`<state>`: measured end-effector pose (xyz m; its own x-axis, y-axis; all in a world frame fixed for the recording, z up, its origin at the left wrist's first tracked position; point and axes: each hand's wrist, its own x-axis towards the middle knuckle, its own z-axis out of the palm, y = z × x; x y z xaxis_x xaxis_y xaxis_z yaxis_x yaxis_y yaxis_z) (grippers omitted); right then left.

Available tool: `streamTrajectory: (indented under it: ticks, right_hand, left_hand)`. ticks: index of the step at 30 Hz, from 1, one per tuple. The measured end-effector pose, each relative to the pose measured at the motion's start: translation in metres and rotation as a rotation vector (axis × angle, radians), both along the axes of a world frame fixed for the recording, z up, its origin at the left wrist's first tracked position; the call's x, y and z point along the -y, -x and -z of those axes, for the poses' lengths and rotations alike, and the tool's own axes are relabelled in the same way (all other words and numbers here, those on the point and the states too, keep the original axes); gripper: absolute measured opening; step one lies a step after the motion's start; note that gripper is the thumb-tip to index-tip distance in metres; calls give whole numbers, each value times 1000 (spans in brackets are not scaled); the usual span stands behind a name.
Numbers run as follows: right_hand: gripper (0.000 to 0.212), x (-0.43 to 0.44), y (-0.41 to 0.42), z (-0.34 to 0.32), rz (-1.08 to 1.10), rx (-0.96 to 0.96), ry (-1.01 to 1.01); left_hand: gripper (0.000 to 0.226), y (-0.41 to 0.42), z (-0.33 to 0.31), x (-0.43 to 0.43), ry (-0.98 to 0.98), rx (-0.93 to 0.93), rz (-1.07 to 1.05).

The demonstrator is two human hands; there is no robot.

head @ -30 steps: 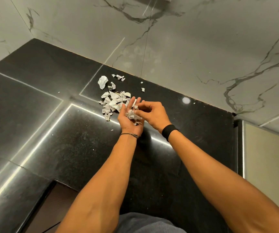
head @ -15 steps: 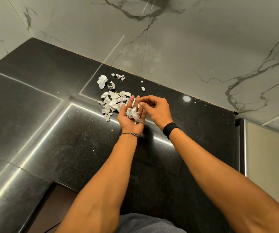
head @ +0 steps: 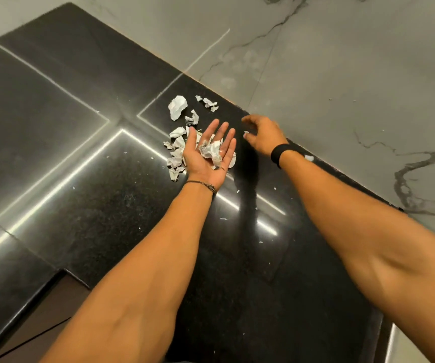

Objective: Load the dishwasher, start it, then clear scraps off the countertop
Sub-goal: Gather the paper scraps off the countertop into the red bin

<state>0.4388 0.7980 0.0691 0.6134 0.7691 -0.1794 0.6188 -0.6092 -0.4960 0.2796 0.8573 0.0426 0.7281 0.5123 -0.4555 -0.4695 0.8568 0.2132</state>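
White crumpled paper scraps lie in a loose pile on the black countertop, near the marble wall. My left hand is palm up beside the pile, fingers straight, with a few scraps lying on the palm. My right hand hovers at the wall's foot, its fingers loosely curled and spread around one tiny scrap; whether it touches that scrap is unclear. A larger scrap and some small ones lie further back.
The grey marble wall rises right behind the scraps. Tiny white crumbs dot the counter around my wrists. The counter's front edge steps down at the lower left. No dishwasher is in view.
My right hand has left the left palm and moved right and back toward the wall. The left hand stays palm up with its scraps. The camera has tilted down and closer.
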Motion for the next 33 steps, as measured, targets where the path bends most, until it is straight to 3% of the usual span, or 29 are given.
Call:
streamTrajectory:
  ticks: [3,6,10,15,17,23,28,33]
  right_hand:
    - [53,-24,-17,5,-123,95,145]
    - [42,-28,-24,14,-188,143,198]
    - [28,-4,-12,25,-297,289,114]
    - [23,39,16,31,-246,393,52]
    - [20,45,31,35,-218,330,17]
    - [9,62,70,12,290,-130,-417]
    - [8,61,100,-27,155,-314,-599]
    - [17,54,124,-39,-20,-247,-495]
  left_hand:
    - [59,-15,-3,-5,-10,15,-7]
    - [60,-25,-4,-5,-11,18,2]
    - [59,-26,-5,-6,-11,12,-9]
    - [59,-14,-2,10,-26,-27,6]
    - [60,-7,4,10,-22,-39,-13]
    - [56,15,-1,18,-47,-71,-18]
    - [59,25,-5,26,-62,-81,-30]
    - [59,27,-8,35,-22,-25,-26]
